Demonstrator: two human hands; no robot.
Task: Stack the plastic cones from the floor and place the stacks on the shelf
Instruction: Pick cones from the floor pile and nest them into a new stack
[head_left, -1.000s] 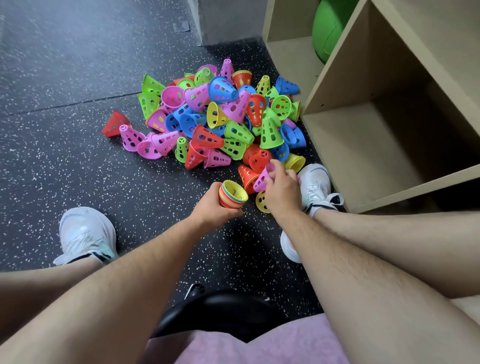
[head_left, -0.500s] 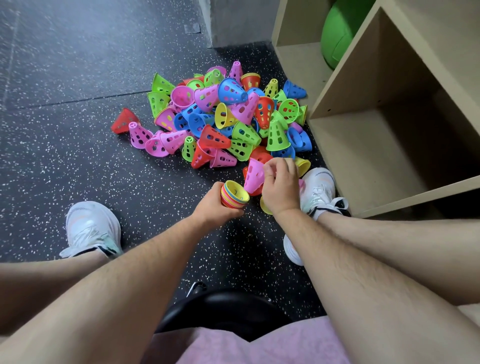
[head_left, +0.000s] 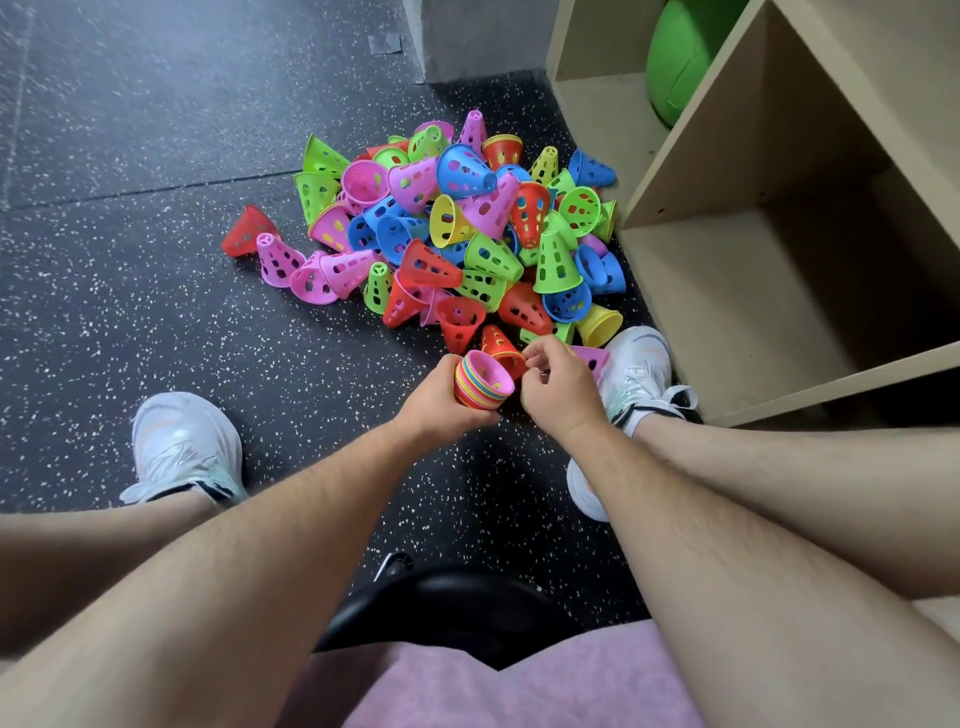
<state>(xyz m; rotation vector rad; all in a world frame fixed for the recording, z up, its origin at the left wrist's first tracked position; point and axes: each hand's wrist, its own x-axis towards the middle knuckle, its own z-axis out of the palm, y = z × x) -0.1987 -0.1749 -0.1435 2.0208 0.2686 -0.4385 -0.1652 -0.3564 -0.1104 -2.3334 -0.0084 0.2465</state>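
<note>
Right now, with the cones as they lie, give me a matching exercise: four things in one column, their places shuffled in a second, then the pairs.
Things
1. stack of cones
2. green ball
3. lone red cone
4. right white shoe

Places
A. inside a compartment of the shelf
B. on the floor at the far left edge of the pile
C. gripped by the left hand
D. on the floor beside the shelf's front edge

Pairs: 1-C, 2-A, 3-B, 4-D
</note>
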